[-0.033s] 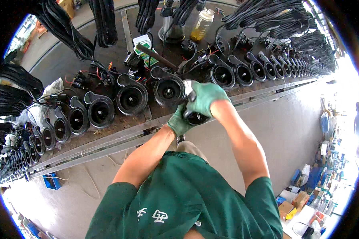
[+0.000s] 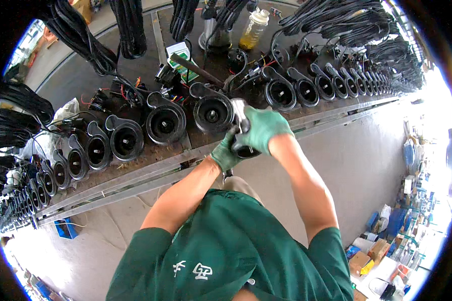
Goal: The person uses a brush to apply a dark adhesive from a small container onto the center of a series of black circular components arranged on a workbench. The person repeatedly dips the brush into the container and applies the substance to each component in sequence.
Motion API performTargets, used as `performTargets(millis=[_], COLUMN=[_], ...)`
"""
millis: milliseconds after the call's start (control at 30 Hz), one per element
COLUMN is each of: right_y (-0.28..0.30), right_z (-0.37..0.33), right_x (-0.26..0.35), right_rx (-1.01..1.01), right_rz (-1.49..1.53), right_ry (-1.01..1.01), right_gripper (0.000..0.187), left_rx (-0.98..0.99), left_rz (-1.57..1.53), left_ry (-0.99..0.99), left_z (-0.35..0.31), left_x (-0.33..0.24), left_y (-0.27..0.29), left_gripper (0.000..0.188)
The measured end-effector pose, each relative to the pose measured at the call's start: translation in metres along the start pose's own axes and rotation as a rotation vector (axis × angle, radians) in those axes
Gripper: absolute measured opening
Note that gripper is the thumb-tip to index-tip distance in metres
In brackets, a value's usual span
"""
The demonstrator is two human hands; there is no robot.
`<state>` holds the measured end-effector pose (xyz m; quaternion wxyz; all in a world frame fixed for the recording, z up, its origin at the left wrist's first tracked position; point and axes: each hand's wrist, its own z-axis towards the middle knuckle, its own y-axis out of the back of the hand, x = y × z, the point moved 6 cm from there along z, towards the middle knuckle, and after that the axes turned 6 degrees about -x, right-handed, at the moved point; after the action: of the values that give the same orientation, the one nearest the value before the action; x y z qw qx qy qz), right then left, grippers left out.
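Observation:
At the bench's front edge, both my green-gloved hands are closed on one black round housing (image 2: 248, 151) with a short metal pin in its open face. My left hand (image 2: 226, 154) wraps its left side from below. Over its upper right side, my right hand (image 2: 267, 126) curls, hiding much of it. A shiny silver cylinder (image 2: 238, 106) shows just above the housing, between the hands; whether it is joined to it is hidden. Left of the hands, a similar black housing (image 2: 212, 114) lies on the bench with its round opening up and a metal shaft in the middle.
Rows of like housings (image 2: 166, 124) line the bench edge (image 2: 155, 163) on both sides. Behind them lie wired connectors, a dark bar (image 2: 198, 70), a green-and-white box (image 2: 180, 54), a bottle of yellow liquid (image 2: 254, 30) and hanging black cable bundles (image 2: 128, 30). A blue bin (image 2: 65, 228) stands on the floor.
My right hand has shifted slightly right and down, uncovering more of the silver cylinder. The left hand stays nearly in place, and the held housing has tilted a little.

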<state>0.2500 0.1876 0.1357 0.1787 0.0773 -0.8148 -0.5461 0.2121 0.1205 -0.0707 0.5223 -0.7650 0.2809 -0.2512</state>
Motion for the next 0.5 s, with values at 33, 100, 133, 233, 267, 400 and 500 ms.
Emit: performTargets(millis=[33, 100, 133, 233, 267, 400, 500], right_y=[0.000, -0.021, -0.032, -0.080, -0.096, -0.171, -0.230], right_z=[-0.025, -0.069, -0.094, -0.149, -0.159, -0.151, -0.132], right_x=[-0.003, -0.019, -0.028, -0.044, -0.050, -0.062, -0.062], right_rx=[-0.037, -0.100, -0.107, -0.194, -0.240, -0.451, -0.322], right_rz=[0.019, 0.116, 0.145, 0.413, 0.533, 0.421, 0.400], right_ry=[-0.027, -0.040, -0.069, -0.087, -0.083, 0.074, 0.050], right_gripper=[0.040, 0.041, 0.038, 0.029, 0.026, 0.020, 0.021], left_rx=[-0.014, 0.022, 0.014, 0.091, 0.089, 0.104, 0.081], left_rz=[0.262, 0.462, 0.579, 0.931, 0.959, 1.411, 1.608], left_ry=[-0.051, -0.056, -0.064, -0.270, -0.235, -0.484, -0.491], left_z=[-0.012, -0.013, -0.019, -0.035, -0.034, -0.031, -0.030], left_x=[0.003, 0.010, 0.014, 0.005, 0.004, -0.016, -0.022], left_y=[-0.013, -0.007, -0.015, -0.073, -0.068, -0.046, 0.009], left_gripper=[0.077, 0.076, 0.076, 0.083, 0.087, 0.100, 0.102])
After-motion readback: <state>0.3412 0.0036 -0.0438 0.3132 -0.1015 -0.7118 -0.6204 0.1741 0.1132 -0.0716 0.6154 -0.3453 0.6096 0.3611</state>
